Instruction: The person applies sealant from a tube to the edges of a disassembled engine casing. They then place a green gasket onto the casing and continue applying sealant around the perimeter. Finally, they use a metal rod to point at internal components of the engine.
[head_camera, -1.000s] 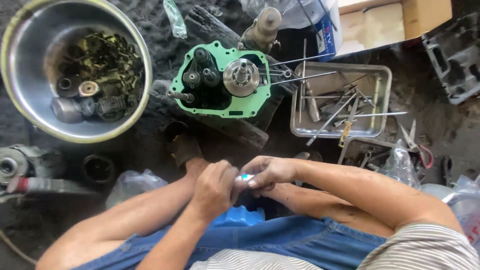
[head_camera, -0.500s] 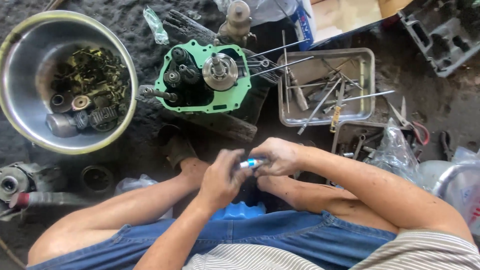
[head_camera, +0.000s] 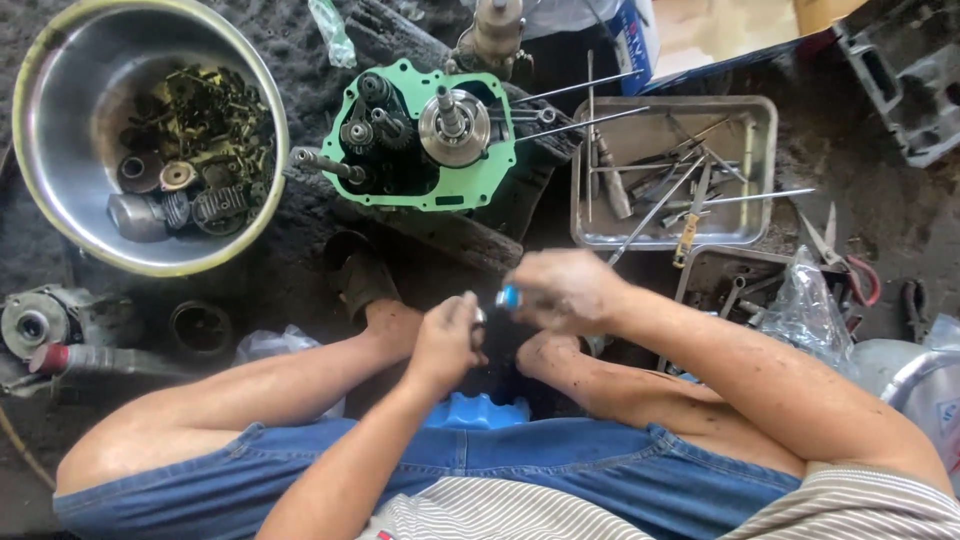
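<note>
My left hand (head_camera: 447, 338) is closed around a small metal part, held in front of my knees. Just to its right, my right hand (head_camera: 560, 288) grips a small tool with a blue handle (head_camera: 508, 297), its tip pointing toward the part in the left hand. The two hands are a few centimetres apart. Ahead of them on the dark ground lies an engine case with a green gasket (head_camera: 420, 140), showing gears and a shaft. The part in my left hand is mostly hidden by my fingers.
A steel bowl (head_camera: 60, 100) of oily engine parts sits at the far left. A metal tray (head_camera: 760, 170) with several rods and tools is at the right. Scissors (head_camera: 840, 255), a plastic bag (head_camera: 805, 310) and a blue stool (head_camera: 480, 410) under me are nearby.
My hands have drawn slightly apart; the right hand with the blue-handled tool has shifted right and up. The view has tilted down a little.
</note>
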